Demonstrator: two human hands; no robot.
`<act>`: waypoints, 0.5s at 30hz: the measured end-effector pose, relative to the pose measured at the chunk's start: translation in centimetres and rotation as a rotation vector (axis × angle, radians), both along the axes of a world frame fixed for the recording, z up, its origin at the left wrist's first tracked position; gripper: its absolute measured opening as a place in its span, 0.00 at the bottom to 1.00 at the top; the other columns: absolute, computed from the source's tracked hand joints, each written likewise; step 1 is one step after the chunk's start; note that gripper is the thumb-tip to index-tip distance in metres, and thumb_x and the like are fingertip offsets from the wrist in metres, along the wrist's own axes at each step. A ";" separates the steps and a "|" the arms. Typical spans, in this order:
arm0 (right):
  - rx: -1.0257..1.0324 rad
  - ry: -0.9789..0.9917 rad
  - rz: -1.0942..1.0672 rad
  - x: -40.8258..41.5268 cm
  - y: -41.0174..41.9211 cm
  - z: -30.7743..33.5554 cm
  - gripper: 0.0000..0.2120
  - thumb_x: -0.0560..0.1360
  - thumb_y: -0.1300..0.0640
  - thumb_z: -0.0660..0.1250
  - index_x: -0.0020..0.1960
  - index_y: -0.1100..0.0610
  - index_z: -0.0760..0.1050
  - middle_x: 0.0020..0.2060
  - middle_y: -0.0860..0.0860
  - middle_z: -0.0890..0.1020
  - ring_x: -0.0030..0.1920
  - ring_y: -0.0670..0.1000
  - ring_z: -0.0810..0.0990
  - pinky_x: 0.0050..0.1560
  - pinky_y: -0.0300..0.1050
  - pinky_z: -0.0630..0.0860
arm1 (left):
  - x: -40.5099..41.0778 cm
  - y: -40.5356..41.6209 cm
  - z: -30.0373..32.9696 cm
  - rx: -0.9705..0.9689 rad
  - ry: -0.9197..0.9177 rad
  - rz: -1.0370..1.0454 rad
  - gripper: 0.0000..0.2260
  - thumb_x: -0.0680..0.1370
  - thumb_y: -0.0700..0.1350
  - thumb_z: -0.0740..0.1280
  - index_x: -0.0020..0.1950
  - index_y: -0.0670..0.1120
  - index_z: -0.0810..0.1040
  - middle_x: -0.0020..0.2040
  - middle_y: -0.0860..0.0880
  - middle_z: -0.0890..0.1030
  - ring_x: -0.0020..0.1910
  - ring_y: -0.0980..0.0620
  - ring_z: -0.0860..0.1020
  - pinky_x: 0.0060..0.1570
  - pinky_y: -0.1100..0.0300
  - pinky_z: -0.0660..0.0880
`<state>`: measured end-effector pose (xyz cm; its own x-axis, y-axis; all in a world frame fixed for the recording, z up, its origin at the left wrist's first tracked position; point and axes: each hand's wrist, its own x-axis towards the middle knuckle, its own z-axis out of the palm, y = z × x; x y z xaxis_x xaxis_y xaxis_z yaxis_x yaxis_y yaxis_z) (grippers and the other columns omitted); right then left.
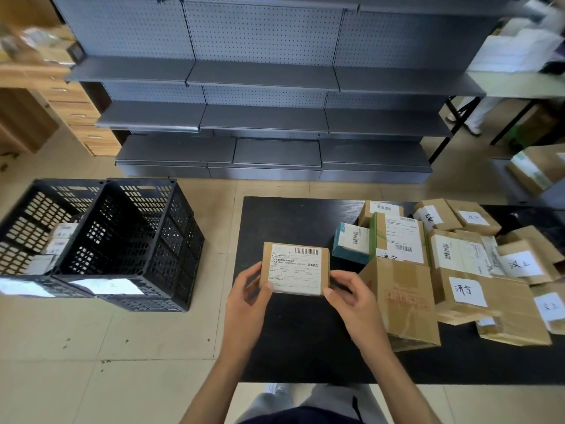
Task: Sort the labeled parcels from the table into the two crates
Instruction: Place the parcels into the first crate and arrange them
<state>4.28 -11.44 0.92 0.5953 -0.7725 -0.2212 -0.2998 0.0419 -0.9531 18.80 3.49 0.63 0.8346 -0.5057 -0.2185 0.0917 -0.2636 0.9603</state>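
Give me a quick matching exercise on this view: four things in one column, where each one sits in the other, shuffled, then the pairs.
Things:
1. small labelled parcel
2. teal box
3. left crate
4. right crate

Places or states:
A. on the floor, a few parcels visible inside
B. lying on the black table at the left edge of the parcel pile
C. held above the table between the left hand and the right hand
D. on the floor nearer the table, no parcels visible inside

Pairs: 1-C, 2-B, 3-A, 4-D
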 end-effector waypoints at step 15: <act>0.043 0.043 0.019 -0.2 -0.2 -1.0 0.19 0.77 0.61 0.73 0.63 0.46 0.75 0.60 0.41 0.81 0.60 0.40 0.81 0.58 0.39 0.79 | 0.2 0.4 -0.2 0.020 -0.013 -0.037 0.18 0.80 0.46 0.72 0.69 0.54 0.76 0.66 0.60 0.81 0.66 0.57 0.79 0.69 0.49 0.77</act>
<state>4.07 -11.62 -0.10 0.5986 -0.7506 -0.2797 -0.3416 0.0767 -0.9367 19.05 3.85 0.43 0.8183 -0.5316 -0.2186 0.0695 -0.2859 0.9557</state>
